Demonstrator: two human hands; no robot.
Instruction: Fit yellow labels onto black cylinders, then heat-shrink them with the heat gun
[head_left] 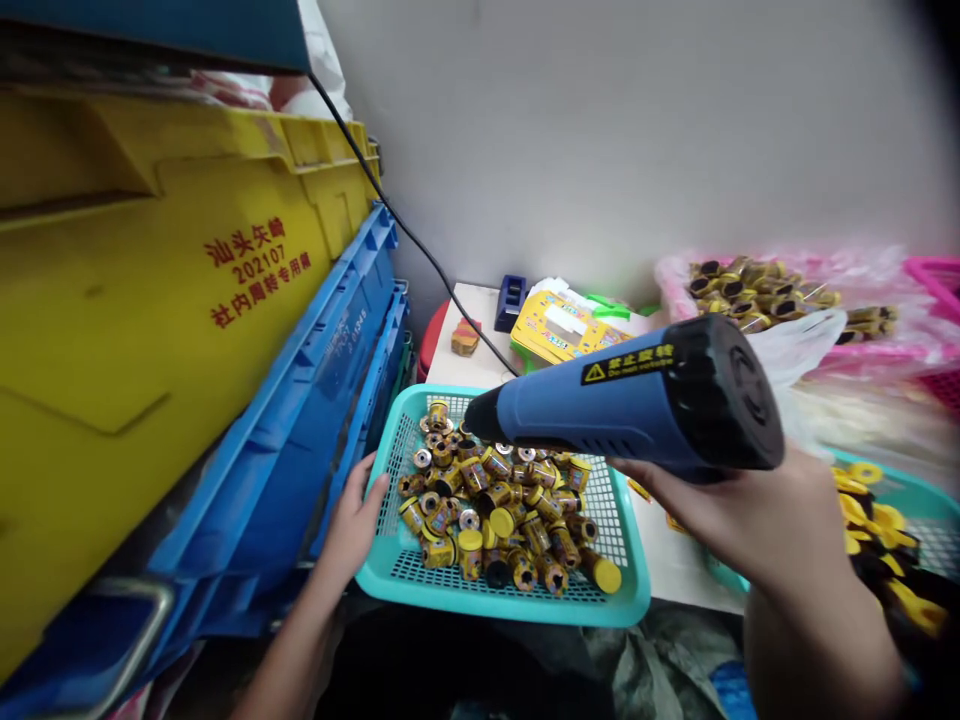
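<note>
My right hand (780, 520) is closed around the handle of a blue and black heat gun (592, 395). Its black nozzle points left, just above a turquoise plastic basket (495, 605). At the basket's left rim, my left hand (358, 515) grips the edge, thumb on top; some of its fingers are hidden. Inside lie many small yellow and brown printed cylinders (517, 510), heaped loosely on the mesh floor. Some show yellow caps, others open dark ends or silvery discs.
Yellow (150, 330) and blue crates (300, 420) stack up on the left. A black cable (420, 250) hangs across the back. Behind the basket are a tape dispenser (511, 302) and yellow printed cartons (559, 325). Pink (795, 372) and turquoise baskets (937, 500) with parts stand right.
</note>
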